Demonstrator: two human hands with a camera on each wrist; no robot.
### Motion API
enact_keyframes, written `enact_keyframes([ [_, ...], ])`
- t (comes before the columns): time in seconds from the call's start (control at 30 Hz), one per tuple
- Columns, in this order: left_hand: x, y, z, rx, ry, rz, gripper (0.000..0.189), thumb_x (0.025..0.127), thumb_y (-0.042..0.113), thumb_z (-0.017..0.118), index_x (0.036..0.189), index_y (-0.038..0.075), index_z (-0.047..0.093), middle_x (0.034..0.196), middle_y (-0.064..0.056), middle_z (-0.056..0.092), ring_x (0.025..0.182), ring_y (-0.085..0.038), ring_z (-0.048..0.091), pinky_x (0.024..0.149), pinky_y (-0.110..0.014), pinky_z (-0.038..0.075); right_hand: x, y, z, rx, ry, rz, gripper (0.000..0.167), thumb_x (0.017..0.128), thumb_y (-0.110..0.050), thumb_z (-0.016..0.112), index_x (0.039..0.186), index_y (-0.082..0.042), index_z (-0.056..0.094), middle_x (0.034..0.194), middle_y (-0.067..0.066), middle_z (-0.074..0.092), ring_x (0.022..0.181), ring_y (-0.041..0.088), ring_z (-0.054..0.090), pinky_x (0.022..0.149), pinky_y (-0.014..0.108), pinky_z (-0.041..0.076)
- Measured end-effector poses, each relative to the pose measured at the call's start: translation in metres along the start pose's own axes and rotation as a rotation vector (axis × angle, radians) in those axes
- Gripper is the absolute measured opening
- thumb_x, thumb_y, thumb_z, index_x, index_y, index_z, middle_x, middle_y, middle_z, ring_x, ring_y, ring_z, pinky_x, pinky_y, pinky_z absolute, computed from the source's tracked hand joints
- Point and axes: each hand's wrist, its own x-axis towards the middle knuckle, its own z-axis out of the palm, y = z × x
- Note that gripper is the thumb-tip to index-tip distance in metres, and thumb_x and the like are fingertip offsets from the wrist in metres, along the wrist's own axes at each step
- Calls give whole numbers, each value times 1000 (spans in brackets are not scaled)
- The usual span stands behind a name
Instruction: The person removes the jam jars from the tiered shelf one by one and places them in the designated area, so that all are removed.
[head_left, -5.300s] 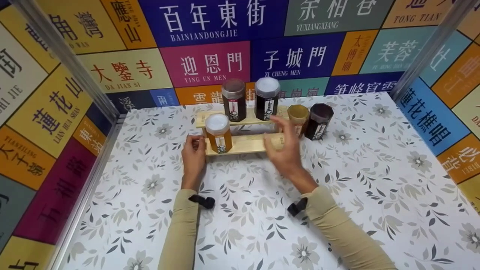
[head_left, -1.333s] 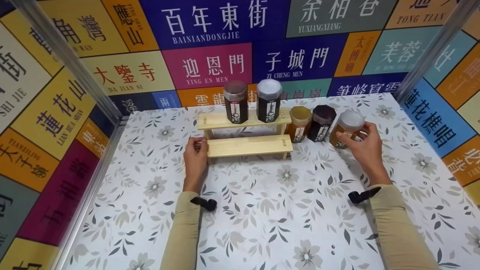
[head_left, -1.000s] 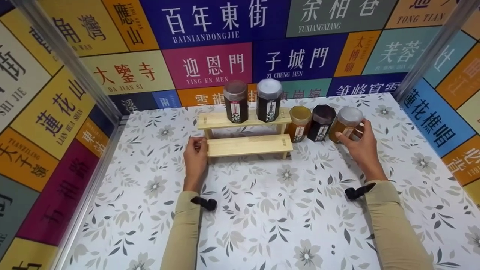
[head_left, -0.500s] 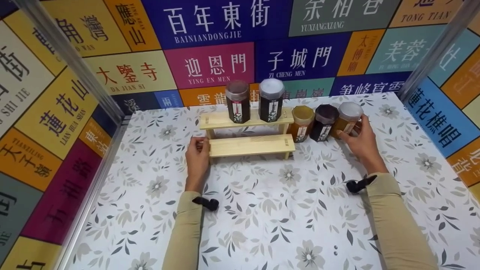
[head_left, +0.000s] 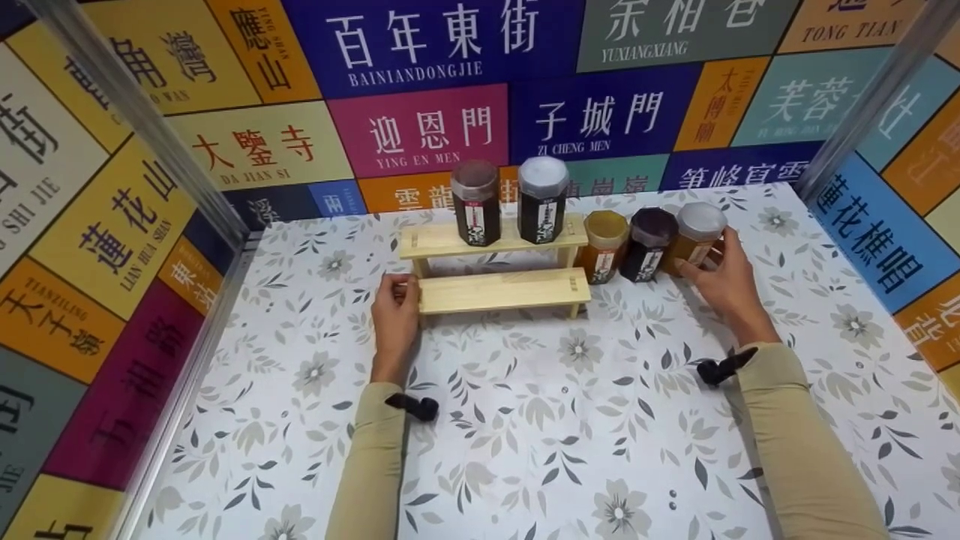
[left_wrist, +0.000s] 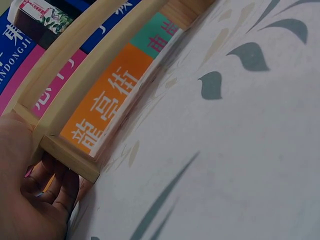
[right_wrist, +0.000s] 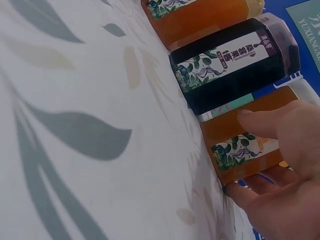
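My left hand [head_left: 394, 322] holds the left end of a two-step wooden display stand [head_left: 502, 291]; in the left wrist view, the curled fingers are at the stand's end leg [left_wrist: 72, 157]. At the right, my right hand [head_left: 729, 289] grips an amber jar [head_left: 686, 244] with a whitish lid, thumb on the near side and fingers around the far side. This jar is upright on the table, beside a dark jar [head_left: 646, 247] with a dark lid. In the right wrist view, the amber jar's label [right_wrist: 242, 151] shows below the thumb.
Two dark jars stand on the upper step, one with a brown lid [head_left: 475, 180], the other with a white lid [head_left: 543, 177]. A yellow-lidded amber jar [head_left: 604, 251] is close against the stand's right end. Sign-printed panels [head_left: 420, 127] enclose the flower-patterned table [head_left: 480, 435].
The white-lidded amber jar has gone from the lower step to the table at the right, then slid back slightly alongside the dark jar. My left hand has stayed on the stand.
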Motion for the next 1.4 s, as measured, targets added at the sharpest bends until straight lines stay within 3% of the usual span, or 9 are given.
enact_keyframes([
  [0.23, 0, 0, 1, 10, -5, 0, 22, 111, 27, 63, 117, 6, 68, 99, -10, 69, 86, -20, 64, 71, -28, 52, -6, -20, -6, -28, 40, -18, 113, 97, -38, 82, 175, -28, 0, 182, 14, 16, 169, 33, 18, 135, 56, 23],
  [0.33, 0, -1, 1, 9, -7, -2, 23, 111, 28, 62, 117, 6, 68, 99, -10, 69, 87, -20, 63, 72, -29, 52, -10, -44, -6, -62, 127, -82, 108, 96, -40, 82, 175, -27, 9, 182, 10, 20, 169, 27, 18, 136, 53, 18],
  [0.5, 0, -1, 0, 9, -6, 3, 23, 111, 29, 62, 118, 8, 68, 101, -10, 69, 88, -21, 65, 74, -31, 52, -17, -91, 11, -54, 233, -238, 88, 96, -27, 83, 168, -20, 33, 175, 4, 37, 163, 18, 31, 135, 39, 24],
  [0.63, 0, -1, 0, 21, 0, -5, 23, 111, 29, 61, 119, 8, 69, 103, -11, 71, 90, -22, 67, 74, -32, 53, -25, -127, 37, 13, 199, -357, 78, 96, -12, 81, 163, -12, 41, 169, 9, 45, 160, 21, 38, 134, 36, 26],
  [0.8, 0, 0, 1, 22, -3, -25, 23, 111, 29, 61, 119, 9, 68, 103, -10, 70, 90, -21, 66, 73, -30, 53, -41, -163, 72, 88, 68, -410, 78, 95, -5, 81, 162, -7, 41, 166, 15, 47, 156, 30, 43, 130, 48, 36],
  [0.97, 0, 0, 1, 24, -1, -21, 22, 111, 29, 62, 118, 9, 68, 102, -10, 69, 88, -20, 64, 72, -29, 52, -34, -164, 110, 143, -35, -418, 84, 93, -5, 84, 163, -4, 37, 166, 18, 47, 155, 36, 45, 127, 55, 40],
  [1.13, 0, 0, 1, 6, 1, -19, 22, 111, 28, 62, 118, 8, 68, 101, -10, 70, 87, -20, 64, 71, -29, 53, -22, -156, 146, 234, -79, -407, 92, 94, -13, 86, 167, -7, 30, 168, 17, 42, 156, 36, 44, 126, 56, 41],
  [1.27, 1, 0, 1, 4, -11, -30, 23, 110, 28, 62, 119, 8, 68, 102, -11, 70, 88, -21, 65, 72, -29, 54, -19, -154, 165, 235, -50, -390, 98, 92, -23, 89, 167, -11, 29, 168, 14, 42, 154, 30, 45, 126, 50, 42],
  [1.4, 1, 0, 0, 10, -8, -32, 22, 110, 27, 62, 119, 7, 68, 102, -12, 71, 89, -21, 65, 73, -29, 54, -17, -153, 180, 157, 30, -410, 96, 92, -28, 89, 167, -11, 31, 164, 16, 47, 149, 30, 52, 120, 46, 48],
])
